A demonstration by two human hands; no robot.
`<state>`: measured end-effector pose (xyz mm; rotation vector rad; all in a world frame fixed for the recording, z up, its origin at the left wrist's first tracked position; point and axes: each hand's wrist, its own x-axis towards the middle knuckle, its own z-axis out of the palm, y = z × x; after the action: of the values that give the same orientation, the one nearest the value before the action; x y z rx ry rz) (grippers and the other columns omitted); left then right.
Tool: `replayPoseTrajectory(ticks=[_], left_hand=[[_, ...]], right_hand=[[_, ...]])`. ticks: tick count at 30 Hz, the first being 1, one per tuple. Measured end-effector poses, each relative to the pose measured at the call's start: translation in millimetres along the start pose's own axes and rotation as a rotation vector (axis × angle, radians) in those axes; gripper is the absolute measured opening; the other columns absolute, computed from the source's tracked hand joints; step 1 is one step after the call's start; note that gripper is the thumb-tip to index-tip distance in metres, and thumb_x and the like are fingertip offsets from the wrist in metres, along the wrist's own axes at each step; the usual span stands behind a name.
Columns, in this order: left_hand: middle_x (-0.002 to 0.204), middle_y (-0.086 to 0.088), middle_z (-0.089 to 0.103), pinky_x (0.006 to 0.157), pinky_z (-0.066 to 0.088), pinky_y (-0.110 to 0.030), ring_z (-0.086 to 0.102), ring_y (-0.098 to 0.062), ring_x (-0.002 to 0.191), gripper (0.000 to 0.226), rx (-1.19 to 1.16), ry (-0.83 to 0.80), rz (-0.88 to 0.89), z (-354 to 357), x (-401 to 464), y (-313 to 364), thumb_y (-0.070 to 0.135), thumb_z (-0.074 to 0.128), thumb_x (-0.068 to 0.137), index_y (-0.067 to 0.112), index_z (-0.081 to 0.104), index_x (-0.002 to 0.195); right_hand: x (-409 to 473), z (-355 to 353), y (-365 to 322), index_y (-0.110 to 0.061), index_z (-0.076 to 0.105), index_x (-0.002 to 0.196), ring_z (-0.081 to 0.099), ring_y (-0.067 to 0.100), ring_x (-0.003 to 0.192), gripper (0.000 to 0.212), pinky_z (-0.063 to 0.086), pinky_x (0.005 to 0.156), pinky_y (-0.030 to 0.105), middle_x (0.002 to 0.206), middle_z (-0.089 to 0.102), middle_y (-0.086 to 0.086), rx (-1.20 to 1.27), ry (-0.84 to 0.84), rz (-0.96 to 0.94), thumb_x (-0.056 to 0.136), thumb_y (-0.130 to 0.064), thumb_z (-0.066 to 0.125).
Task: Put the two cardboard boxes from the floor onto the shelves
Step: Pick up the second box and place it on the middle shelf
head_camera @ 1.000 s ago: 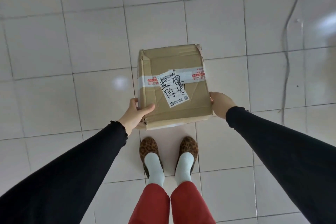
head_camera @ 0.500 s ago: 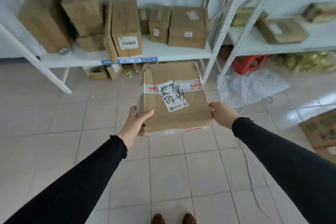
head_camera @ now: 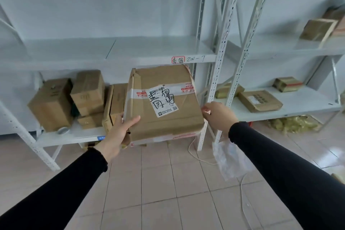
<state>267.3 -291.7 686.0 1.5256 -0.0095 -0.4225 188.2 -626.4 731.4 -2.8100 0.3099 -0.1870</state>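
I hold a brown cardboard box (head_camera: 164,117) with white tape and a hand-marked label in the air, in front of the left shelving unit. My left hand (head_camera: 119,132) grips its near left corner, thumb on top. My right hand (head_camera: 218,114) presses against its right side. The box hangs just below the front edge of a bare white shelf (head_camera: 112,52) and in front of the lower shelf (head_camera: 74,136). A second floor box is not in view.
Several cardboard boxes (head_camera: 69,99) stand on the lower left shelf. White uprights (head_camera: 220,65) separate it from a right unit with flat parcels (head_camera: 259,101). A plastic bag (head_camera: 227,158) and a cord (head_camera: 197,155) lie on the tiled floor.
My view has swung up from the floor to the shelves. The box rose with both hands and now sits closer to the shelving, level with the lower shelf gap.
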Motion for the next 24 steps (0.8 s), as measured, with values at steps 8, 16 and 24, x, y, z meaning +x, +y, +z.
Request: replayPoseTrajectory(ticks=[8,16,24], left_hand=[[0.129,-0.003,0.071,0.11,0.047,-0.056,0.065,-0.028,0.123,0.083,-0.052,0.052,0.063,13.3,92.4,74.0,0.054,0.091,0.062,0.033,0.054,0.133],[0.119,-0.005,0.077,0.095,0.056,-0.049,0.071,-0.028,0.113,0.063,-0.082,0.05,0.085,-1.3,211.6,133.0,0.045,0.085,0.075,0.027,0.059,0.13],[0.116,-0.008,0.072,0.055,0.056,-0.035,0.071,-0.03,0.095,0.069,-0.064,0.018,0.035,-10.9,350.1,193.8,0.048,0.079,0.084,0.018,0.049,0.139]], right_hand=[[119.2,-29.3,6.8,-0.022,0.064,0.121,0.064,0.019,0.098,0.03,0.053,0.079,0.033,0.12,0.069,0.001,-0.025,0.052,-0.055,0.096,-0.026,0.047],[247.0,-34.0,-7.0,-0.026,0.063,0.122,0.062,0.019,0.105,0.03,0.055,0.084,0.039,0.117,0.069,-0.004,-0.037,0.098,-0.09,0.095,-0.033,0.051],[363.5,-40.1,-14.8,-0.027,0.063,0.12,0.062,0.019,0.102,0.03,0.053,0.082,0.037,0.112,0.069,-0.007,-0.072,0.137,-0.03,0.095,-0.035,0.051]])
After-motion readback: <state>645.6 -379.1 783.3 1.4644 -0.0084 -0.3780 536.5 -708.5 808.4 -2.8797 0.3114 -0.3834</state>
